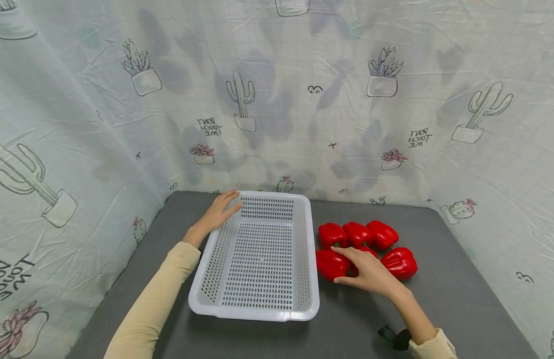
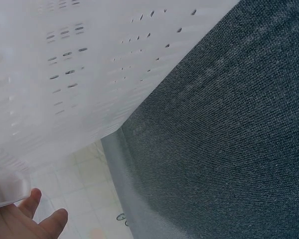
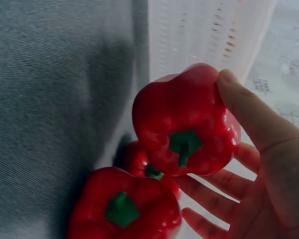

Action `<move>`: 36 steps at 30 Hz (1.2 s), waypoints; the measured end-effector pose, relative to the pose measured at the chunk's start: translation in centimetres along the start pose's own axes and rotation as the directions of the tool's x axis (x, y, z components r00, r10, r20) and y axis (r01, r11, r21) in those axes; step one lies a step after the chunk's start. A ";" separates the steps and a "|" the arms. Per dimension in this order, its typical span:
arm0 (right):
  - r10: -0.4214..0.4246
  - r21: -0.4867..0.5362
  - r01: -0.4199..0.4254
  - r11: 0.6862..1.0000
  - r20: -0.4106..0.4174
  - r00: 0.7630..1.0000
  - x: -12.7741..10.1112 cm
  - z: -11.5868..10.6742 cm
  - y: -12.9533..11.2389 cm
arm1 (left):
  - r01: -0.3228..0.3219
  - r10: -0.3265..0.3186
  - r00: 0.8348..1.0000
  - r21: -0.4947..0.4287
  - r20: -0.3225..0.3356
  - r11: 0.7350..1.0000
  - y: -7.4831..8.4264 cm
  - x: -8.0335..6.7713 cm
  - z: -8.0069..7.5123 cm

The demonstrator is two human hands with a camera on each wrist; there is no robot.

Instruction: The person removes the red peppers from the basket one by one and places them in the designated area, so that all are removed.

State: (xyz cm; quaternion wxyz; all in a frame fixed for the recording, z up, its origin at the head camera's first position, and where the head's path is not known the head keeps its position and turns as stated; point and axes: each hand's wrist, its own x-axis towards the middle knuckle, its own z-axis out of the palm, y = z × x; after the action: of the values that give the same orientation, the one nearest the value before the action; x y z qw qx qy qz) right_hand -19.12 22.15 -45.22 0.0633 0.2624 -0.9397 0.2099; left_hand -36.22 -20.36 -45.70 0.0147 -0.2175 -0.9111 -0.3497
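Observation:
A white perforated basket [image 1: 254, 313] stands on the dark grey tabletop [image 1: 438, 299]. My left hand [image 1: 220, 209] rests with straight fingers on the basket's far left corner; in the left wrist view the basket wall [image 2: 55, 74] fills the upper left above my fingertips [image 2: 35, 196]. Several red bell peppers [image 1: 382, 234] lie in a cluster right of the basket. My right hand [image 1: 366, 271] grips the pepper nearest the basket [image 1: 330, 264]. In the right wrist view my thumb [image 3: 249, 114] and curled fingers hold this pepper [image 3: 184, 119], with another pepper [image 3: 124, 209] below it.
A cactus-print cloth [image 1: 303, 99] walls in the table at the back and on both sides. The basket has nothing inside. Bare grey tabletop [image 2: 229, 139] lies in front of the basket and to the right of the peppers.

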 end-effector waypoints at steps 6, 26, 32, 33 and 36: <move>0.016 -0.067 -0.013 0.998 0.037 0.999 0.0 0.8 0.2 | 0.006 -0.006 1.000 -0.013 0.000 1.000 0.1 0.0 0.0; 0.043 -0.189 -0.042 0.981 0.002 0.999 0.0 0.6 0.5 | 0.006 -0.006 1.000 -0.010 0.009 1.000 0.0 0.1 -0.1; 0.055 -0.193 -0.057 0.980 -0.017 0.998 0.1 0.4 0.7 | -0.001 0.001 1.000 -0.018 0.002 1.000 0.0 0.1 -0.1; 0.052 -0.194 -0.055 0.979 -0.021 0.998 0.2 0.3 0.7 | -0.002 0.002 1.000 -0.018 0.000 1.000 -0.1 0.1 0.0; 0.044 -0.194 -0.048 0.980 -0.027 0.999 0.2 0.3 0.8 | -0.004 0.004 1.000 -0.020 -0.002 1.000 -0.1 0.1 0.0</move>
State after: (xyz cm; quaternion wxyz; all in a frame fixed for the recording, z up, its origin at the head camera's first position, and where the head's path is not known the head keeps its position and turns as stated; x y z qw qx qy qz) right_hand -19.72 22.55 -45.72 0.0943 0.2308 -0.9608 0.1215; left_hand -36.33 -20.39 -45.75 0.0141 -0.2191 -0.9070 -0.3592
